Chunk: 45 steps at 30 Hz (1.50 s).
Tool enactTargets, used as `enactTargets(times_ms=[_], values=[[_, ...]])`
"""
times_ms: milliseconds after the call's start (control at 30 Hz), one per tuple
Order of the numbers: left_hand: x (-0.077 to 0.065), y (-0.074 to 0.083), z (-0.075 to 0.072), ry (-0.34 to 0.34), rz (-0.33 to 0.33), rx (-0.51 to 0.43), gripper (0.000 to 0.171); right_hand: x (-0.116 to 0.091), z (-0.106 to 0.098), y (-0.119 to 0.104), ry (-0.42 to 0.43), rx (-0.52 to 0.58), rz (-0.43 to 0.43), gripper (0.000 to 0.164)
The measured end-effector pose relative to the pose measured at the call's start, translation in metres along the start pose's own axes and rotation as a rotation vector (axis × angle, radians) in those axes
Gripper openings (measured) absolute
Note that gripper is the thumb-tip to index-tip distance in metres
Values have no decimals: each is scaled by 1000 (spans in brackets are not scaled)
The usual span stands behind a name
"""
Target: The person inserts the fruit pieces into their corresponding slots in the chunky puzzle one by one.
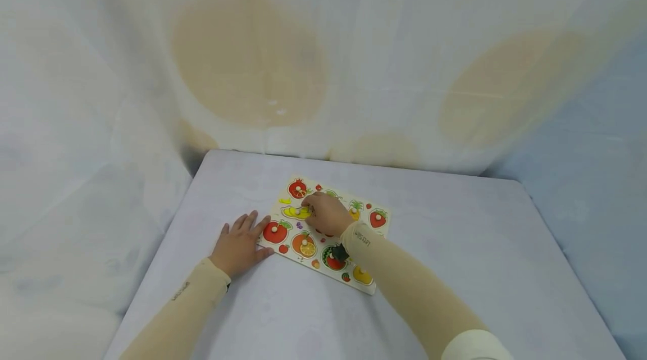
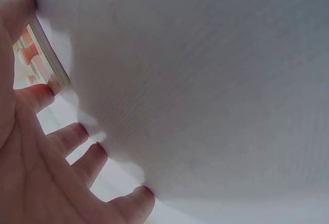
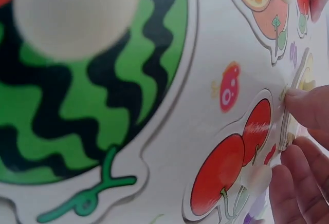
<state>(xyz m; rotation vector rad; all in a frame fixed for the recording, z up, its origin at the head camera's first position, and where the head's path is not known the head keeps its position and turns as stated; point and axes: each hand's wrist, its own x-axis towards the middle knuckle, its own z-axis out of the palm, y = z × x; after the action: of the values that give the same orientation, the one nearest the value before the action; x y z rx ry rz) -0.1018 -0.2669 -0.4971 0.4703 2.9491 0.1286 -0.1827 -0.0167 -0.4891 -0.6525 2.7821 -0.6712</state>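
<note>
A white fruit puzzle board (image 1: 287, 235) lies at an angle on the table. My right hand (image 1: 327, 215) pinches the yellow banana piece (image 1: 292, 212) at its right end. In the right wrist view, thumb and fingers meet at the edge of that banana piece (image 3: 299, 77), which stands slightly proud of the board. My left hand (image 1: 240, 245) lies with fingers spread at the board's left corner. In the left wrist view its thumb and index finger touch the board's edge (image 2: 50, 54), and the other fingertips rest on the table.
Knobbed pieces sit in the board: an apple (image 1: 279, 235), orange (image 1: 305, 249), watermelon (image 3: 118, 100), cherries (image 3: 218, 175), pomegranate (image 1: 294, 190), pineapple (image 1: 355, 215) and strawberry (image 1: 375, 222). The right forearm (image 1: 404, 276) covers part of the board's right side. A draped cloth (image 1: 379, 96) hangs behind the table (image 1: 470, 236).
</note>
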Motion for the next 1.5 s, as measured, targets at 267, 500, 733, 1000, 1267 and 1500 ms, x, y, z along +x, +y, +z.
enactTargets(times_ms=[267, 500, 733, 1000, 1267, 1500], values=[[0, -1, -3, -24, -8, 7, 85, 4, 4, -1, -5, -2, 24, 36], [-2, 0, -4, -31, -6, 11, 85, 5, 4, -4, -11, -25, 45, 36], [-3, 2, -5, -25, -5, -3, 85, 2, 3, -6, -6, 5, 62, 34], [-1, 1, -4, -21, -2, 2, 85, 0, 2, -6, -8, -6, 49, 34], [1, 2, -3, -17, 7, -4, 85, -16, -10, 7, -39, -67, 31, 39], [6, -2, -7, -47, -7, -96, 85, -79, -44, 44, -68, -123, 106, 49]])
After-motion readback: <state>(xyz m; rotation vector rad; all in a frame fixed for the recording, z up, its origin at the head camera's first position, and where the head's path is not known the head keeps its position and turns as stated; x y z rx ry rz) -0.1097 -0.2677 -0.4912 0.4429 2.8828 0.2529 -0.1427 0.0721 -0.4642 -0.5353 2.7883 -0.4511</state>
